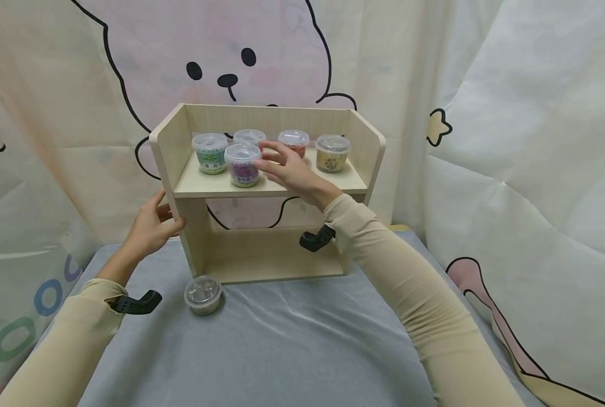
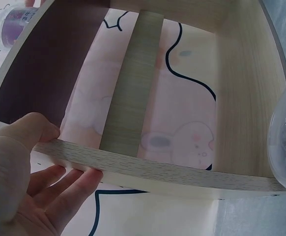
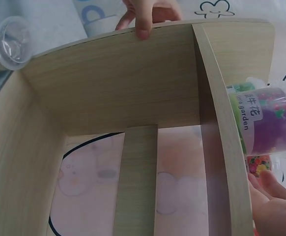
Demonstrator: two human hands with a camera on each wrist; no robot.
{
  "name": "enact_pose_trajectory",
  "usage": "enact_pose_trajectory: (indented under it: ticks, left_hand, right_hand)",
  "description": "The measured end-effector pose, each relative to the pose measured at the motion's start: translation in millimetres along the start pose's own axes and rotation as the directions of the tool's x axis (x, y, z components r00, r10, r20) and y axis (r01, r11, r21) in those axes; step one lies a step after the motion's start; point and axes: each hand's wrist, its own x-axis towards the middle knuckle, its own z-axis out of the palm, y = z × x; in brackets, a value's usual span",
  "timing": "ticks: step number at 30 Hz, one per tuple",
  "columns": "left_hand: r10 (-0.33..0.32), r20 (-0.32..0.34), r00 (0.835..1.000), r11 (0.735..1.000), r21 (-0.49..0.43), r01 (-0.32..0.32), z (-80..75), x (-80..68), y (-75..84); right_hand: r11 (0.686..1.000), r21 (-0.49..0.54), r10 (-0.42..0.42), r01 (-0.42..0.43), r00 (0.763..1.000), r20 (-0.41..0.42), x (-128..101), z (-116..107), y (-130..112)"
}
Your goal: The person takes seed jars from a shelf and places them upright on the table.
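Fingers of the right hand are spread and relaxed, fingertips against the purple cup on the top board of the wooden shelf, frame centre. Not curled round it; touching, no grip visible. The right wrist view confirms it: fingertips sit just below the purple cup at the right edge of that frame.

Left hand grips the shelf's left side panel, centre-left of the head view. Left wrist view shows the thumb on top of the panel edge and fingers underneath, a narrow pinch on the board.

Count:
- Lidded cups on the top board: five, namely green cup, purple cup, clear-lidded cup behind it, red cup and yellow cup.
- Loose cup: one, on the table just in front of the shelf's lower left corner, apart from both hands.
- Shelves: one, two tiers, lower tier bare.
- Wrist straps: two, black, one per sleeve.

Surface: grey cloth-covered table, slightly wrinkled. Backdrop: cream curtain with a pink cartoon animal in the upper middle, a star at right, and coloured letters at lower left.
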Motion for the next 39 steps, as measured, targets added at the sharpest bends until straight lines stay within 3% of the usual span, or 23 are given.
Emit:
enact_pose_trajectory:
  ticks: [6, 22, 30, 39]
  left_hand:
    - [0.0, -0.001, 1.0, 1.0, -0.001, 0.0, -0.9, -2.5, 3.9]
    - [0.027, -0.008, 1.0, 1.0, -0.005, -0.027, -1.7, -3.4, 9.0]
    - [-0.001, 0.0, 1.0, 1.0, -0.001, 0.001, -2.6, -3.4, 9.8]
    - [0.011, 0.001, 1.0, 1.0, -0.008, -0.011, -0.8, -4.0, 4.4]
  right_hand:
    - [1.0, -0.01, 0.021, -0.021, 1.0, 0.002, 7, 3, -1]
    - [0.987, -0.16, -0.013, 0.016, 1.0, 0.023, 17, 14, -4]
    - [0.987, -0.159, -0.004, 0.003, 1.0, -0.007, 19, 17, -5]
    - [0.993, -0.121, 0.005, -0.01, 0.999, -0.044, 17, 19, -4]
